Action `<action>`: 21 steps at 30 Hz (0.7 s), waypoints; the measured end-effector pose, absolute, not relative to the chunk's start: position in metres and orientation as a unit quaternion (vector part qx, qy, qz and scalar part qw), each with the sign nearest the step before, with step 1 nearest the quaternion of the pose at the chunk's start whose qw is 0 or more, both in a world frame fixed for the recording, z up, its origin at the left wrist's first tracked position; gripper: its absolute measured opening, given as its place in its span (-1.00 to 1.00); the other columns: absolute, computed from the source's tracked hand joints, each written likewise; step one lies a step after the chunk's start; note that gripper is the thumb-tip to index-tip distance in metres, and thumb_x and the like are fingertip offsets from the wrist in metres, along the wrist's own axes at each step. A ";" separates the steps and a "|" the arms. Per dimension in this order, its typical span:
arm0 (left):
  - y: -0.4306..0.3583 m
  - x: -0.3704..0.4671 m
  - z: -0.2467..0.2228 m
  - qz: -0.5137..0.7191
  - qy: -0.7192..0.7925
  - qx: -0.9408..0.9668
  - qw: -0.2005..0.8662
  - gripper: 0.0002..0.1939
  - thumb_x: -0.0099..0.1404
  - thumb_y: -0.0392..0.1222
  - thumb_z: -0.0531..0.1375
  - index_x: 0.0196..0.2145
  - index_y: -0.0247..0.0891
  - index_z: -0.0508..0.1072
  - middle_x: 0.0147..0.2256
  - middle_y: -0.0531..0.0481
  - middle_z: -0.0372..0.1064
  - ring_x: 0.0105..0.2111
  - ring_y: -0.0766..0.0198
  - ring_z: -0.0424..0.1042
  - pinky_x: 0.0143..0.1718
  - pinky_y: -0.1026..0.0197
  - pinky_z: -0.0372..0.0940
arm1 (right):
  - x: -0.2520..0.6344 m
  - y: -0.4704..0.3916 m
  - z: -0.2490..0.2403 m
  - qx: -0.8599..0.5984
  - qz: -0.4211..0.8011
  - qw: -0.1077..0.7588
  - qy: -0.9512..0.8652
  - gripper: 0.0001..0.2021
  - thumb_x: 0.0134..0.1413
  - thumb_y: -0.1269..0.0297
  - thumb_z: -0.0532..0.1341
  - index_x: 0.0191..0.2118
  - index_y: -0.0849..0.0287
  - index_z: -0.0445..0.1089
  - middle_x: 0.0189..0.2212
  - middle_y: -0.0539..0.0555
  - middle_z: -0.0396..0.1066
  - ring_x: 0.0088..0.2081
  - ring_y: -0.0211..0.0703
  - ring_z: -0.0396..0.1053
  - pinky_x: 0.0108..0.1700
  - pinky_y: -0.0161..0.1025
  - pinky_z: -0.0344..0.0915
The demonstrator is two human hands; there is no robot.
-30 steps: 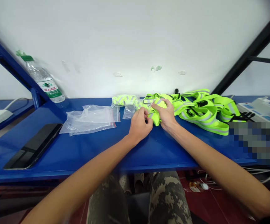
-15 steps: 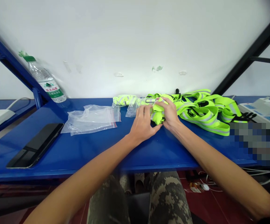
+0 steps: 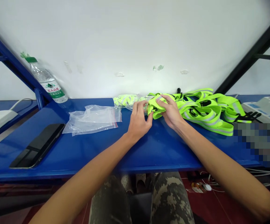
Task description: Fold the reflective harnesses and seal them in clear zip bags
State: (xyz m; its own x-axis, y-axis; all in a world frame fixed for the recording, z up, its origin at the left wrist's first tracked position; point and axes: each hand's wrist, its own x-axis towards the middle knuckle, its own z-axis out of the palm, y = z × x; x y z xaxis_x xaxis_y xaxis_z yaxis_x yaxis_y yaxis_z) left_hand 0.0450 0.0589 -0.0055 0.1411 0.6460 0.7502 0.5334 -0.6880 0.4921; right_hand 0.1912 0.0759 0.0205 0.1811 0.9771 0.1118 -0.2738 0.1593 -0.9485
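Observation:
My right hand (image 3: 172,112) grips a folded bundle of neon-yellow reflective strap (image 3: 155,107) with grey stripes. Opposite it, my left hand (image 3: 138,121) has its fingers curled around the edge of a clear plastic bag (image 3: 130,108), at the left end of the bundle. How far the strap sits inside the bag is hidden by my fingers. Behind my left hand lies another packed bundle of yellow strap (image 3: 123,100). A loose heap of reflective straps (image 3: 209,113) with black buckles spreads to the right of my right hand.
Flat clear zip bags (image 3: 94,119) lie on the blue table (image 3: 97,155) at left, with a black phone (image 3: 38,146) beside them. A water bottle (image 3: 48,82) leans at the back left. White devices stand at both sides, and a pixelated patch covers the right edge.
The strap bundle has shifted and tilted in my right hand, showing more of its folds. My left hand has drawn slightly left, its thumb now up against the bundle.

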 end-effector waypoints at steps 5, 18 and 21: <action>0.053 0.045 -0.001 0.503 0.368 0.782 0.017 -0.49 0.25 -0.21 0.23 0.13 -0.26 0.22 0.06 -0.26 0.23 0.11 0.02 0.27 0.14 -0.05 0.26 | 0.186 0.073 0.019 -0.418 0.464 0.660 -0.417 -0.54 -0.31 0.12 0.46 -0.20 0.08 0.40 -0.23 -0.04 0.45 -0.30 -0.21 0.41 -0.34 -0.30 0.32; 0.077 0.026 0.001 0.383 0.307 0.867 -0.085 -0.49 0.43 -0.13 0.08 0.30 -0.19 0.18 0.18 -0.28 0.22 0.22 -0.04 0.20 0.25 -0.18 0.14 | 0.192 0.078 0.015 -0.393 0.506 0.612 -0.463 -0.65 -0.10 -0.04 0.38 -0.26 0.12 0.56 -0.24 0.05 0.54 -0.23 -0.10 0.47 -0.33 -0.22 0.44; 0.076 0.025 0.002 0.374 0.320 0.866 -0.091 -0.53 0.43 -0.13 0.08 0.26 -0.18 0.24 0.19 -0.30 0.20 0.22 -0.07 0.19 0.24 -0.21 0.15 | 0.199 0.079 0.017 -0.404 0.515 0.599 -0.462 -0.66 -0.18 0.02 0.42 -0.29 0.13 0.58 -0.29 0.05 0.56 -0.29 -0.09 0.48 -0.40 -0.22 0.44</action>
